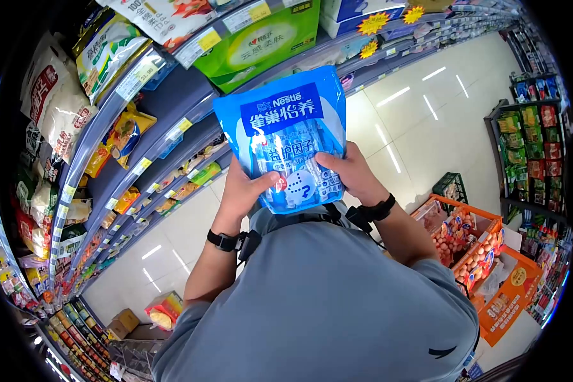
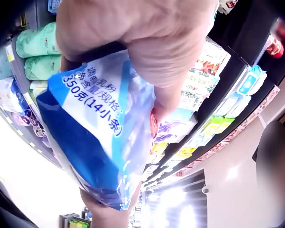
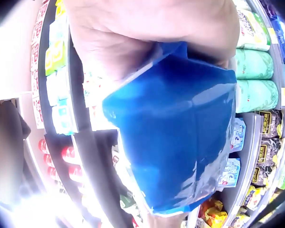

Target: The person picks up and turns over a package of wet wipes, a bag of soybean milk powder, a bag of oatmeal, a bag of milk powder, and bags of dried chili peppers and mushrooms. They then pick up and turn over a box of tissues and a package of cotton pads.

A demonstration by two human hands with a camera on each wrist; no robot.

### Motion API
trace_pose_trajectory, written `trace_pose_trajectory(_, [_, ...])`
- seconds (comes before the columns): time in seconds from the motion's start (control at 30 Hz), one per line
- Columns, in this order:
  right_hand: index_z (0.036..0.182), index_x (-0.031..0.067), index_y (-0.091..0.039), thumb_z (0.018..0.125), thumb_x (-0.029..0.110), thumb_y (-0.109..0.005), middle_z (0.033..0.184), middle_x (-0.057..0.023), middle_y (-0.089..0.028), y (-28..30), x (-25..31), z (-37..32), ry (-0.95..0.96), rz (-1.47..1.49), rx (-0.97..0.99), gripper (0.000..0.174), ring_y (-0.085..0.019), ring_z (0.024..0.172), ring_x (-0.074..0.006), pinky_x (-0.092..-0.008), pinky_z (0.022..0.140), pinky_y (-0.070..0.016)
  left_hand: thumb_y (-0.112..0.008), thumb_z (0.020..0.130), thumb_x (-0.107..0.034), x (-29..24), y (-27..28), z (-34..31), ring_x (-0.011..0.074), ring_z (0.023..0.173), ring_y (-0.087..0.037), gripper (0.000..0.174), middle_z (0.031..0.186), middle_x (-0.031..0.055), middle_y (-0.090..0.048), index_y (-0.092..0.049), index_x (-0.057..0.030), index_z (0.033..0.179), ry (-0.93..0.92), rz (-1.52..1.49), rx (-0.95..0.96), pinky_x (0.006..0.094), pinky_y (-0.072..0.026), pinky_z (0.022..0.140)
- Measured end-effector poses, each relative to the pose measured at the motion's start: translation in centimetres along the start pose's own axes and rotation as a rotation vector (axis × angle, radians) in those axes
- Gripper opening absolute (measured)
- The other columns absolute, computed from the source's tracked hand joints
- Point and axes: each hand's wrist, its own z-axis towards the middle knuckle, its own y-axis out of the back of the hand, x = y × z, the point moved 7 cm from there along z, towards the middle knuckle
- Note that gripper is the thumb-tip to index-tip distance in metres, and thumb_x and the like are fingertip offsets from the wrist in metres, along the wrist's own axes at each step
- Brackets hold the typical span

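A blue Nestlé pouch (image 1: 293,137) is held upright before the body, its printed front facing the head camera. The left hand (image 1: 240,191) grips its left side, thumb on the front and the other fingers hidden behind. On the right side the right hand (image 1: 356,172) holds it the same way, thumb pressed on the front. In the left wrist view the left hand (image 2: 142,38) lies against the pouch (image 2: 95,128), whose printed bottom shows. The right wrist view has the right hand (image 3: 152,33) over the pouch's plain blue face (image 3: 175,128).
Curved shelves (image 1: 172,137) with bagged goods run along the left and top. At the right stand an orange crate (image 1: 490,223) of round reddish items, a green basket (image 1: 451,186) and a dark rack (image 1: 504,159) of packets. A cardboard box (image 1: 126,320) is at lower left.
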Motion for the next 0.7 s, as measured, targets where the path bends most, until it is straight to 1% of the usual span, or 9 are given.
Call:
trace_pose_trajectory(0.07, [0.135,-0.0053,-0.055,0.094,0.024,-0.075,0.124,-0.0135,-0.069,0.6,0.4,-0.5,0.017,0.008,-0.022,0.054,-0.071,0.105,-0.02,-0.0351,0.093,-0.0575,-0.085,0.081,-0.009,-0.1,-0.9,0.8,0.0218,0.116,-0.065,0.074,0.131,0.0123,-0.064,-0.044,-0.0013,0.142,0.062,0.02,0.021,0.0386,-0.0534,0.1])
trace_pose_trajectory(0.1, [0.136,-0.0052,-0.055,0.095,0.024,-0.075,0.124,-0.0138,-0.069,0.9,0.6,-0.7,0.033,0.017,-0.029,0.055,-0.071,0.105,-0.0205,-0.0355,0.094,-0.0574,-0.084,0.082,-0.006,-0.7,-1.9,1.1,0.0205,0.11,-0.067,0.067,0.125,0.0108,-0.068,-0.048,-0.0012,0.138,0.035,-0.001,0.019,0.0374,-0.0547,0.097])
trace_pose_trajectory(0.17, [0.136,-0.0052,-0.054,0.095,0.024,-0.075,0.124,-0.0141,-0.069,1.6,0.9,-1.1,0.054,0.029,-0.042,0.055,-0.071,0.106,-0.0209,-0.0358,0.094,-0.0573,-0.083,0.082,-0.005,-1.3,-3.0,1.6,0.0201,0.11,-0.068,0.065,0.125,0.0106,-0.068,-0.049,-0.0012,0.138,0.032,0.007,0.028,0.0373,-0.0547,0.097])
trace_pose_trajectory(0.27, [0.141,-0.0043,-0.05,0.094,0.023,-0.076,0.129,-0.0152,-0.067,2.3,0.7,-1.5,0.04,0.148,-0.02,0.06,-0.069,0.111,-0.0224,-0.0361,0.096,-0.0569,-0.08,0.084,-0.002,-1.0,-3.8,2.2,0.0197,0.109,-0.068,0.06,0.125,0.011,-0.068,-0.052,-0.0012,0.136,0.05,0.007,0.039,0.0368,-0.055,0.097])
trace_pose_trajectory(0.33, [0.145,-0.003,-0.045,0.089,0.02,-0.081,0.135,-0.0161,-0.063,2.4,0.8,-1.5,0.061,0.213,0.02,0.07,-0.066,0.116,-0.024,-0.0375,0.098,-0.0559,-0.08,0.085,-0.001,-1.1,-4.2,2.5,0.0198,0.109,-0.068,0.057,0.125,0.0113,-0.069,-0.053,-0.0009,0.135,0.031,-0.005,0.004,0.0368,-0.0553,0.096])
trace_pose_trajectory(0.37, [0.145,-0.003,-0.045,0.089,0.02,-0.081,0.135,-0.0161,-0.063,2.6,1.0,-1.5,0.066,0.214,0.019,0.07,-0.066,0.116,-0.024,-0.0375,0.098,-0.0559,-0.08,0.085,-0.001,-1.2,-4.4,2.6,0.0198,0.109,-0.068,0.057,0.125,0.0113,-0.069,-0.053,-0.0009,0.135,0.03,-0.002,0.008,0.0368,-0.0553,0.096])
trace_pose_trajectory(0.43, [0.147,-0.002,-0.042,0.083,0.017,-0.086,0.139,-0.0165,-0.059,2.7,1.7,-1.5,0.136,0.077,0.057,0.08,-0.064,0.119,-0.025,-0.0387,0.1,-0.0549,-0.08,0.085,-0.001,-1.1,-4.6,2.9,0.02,0.108,-0.069,0.056,0.125,0.0117,-0.069,-0.053,-0.0007,0.134,0.057,0.009,-0.007,0.0366,-0.0556,0.096])
trace_pose_trajectory(0.57, [0.145,-0.0018,-0.045,0.079,0.015,-0.088,0.135,-0.0158,-0.063,3.0,2.3,-1.6,0.118,0.043,0.021,0.081,-0.066,0.116,-0.0247,-0.0393,0.1,-0.0548,-0.081,0.084,-0.001,-1.5,-5.2,3.2,0.0201,0.107,-0.069,0.057,0.124,0.0119,-0.069,-0.053,-0.0008,0.134,0.046,0.006,-0.008,0.0366,-0.0557,0.095])
trace_pose_trajectory(0.7, [0.139,-0.003,-0.051,0.082,0.018,-0.086,0.127,-0.0138,-0.067,3.4,2.4,-1.7,0.118,0.011,-0.055,0.071,-0.068,0.111,-0.0224,-0.0381,0.098,-0.0559,-0.083,0.083,-0.005,-1.9,-5.3,3.2,0.0202,0.111,-0.067,0.063,0.127,0.0122,-0.067,-0.05,-0.0011,0.137,0.016,0.013,0.024,0.0365,-0.0547,0.096])
